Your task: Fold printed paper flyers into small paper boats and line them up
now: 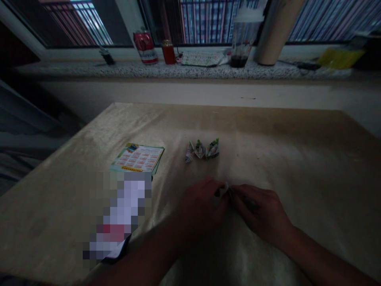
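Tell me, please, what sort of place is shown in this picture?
Probably a room in a flat: behind the table, a speckled stone windowsill holds a red drink can and a clear lidded cup, and a barred railing shows outside the window.

Left hand and right hand pinched small paper piece over bench. Folded paper shapes sat just beyond; cards lay to left, pixelated item nearer. Red can, jar and cup stood on windowsill behind.
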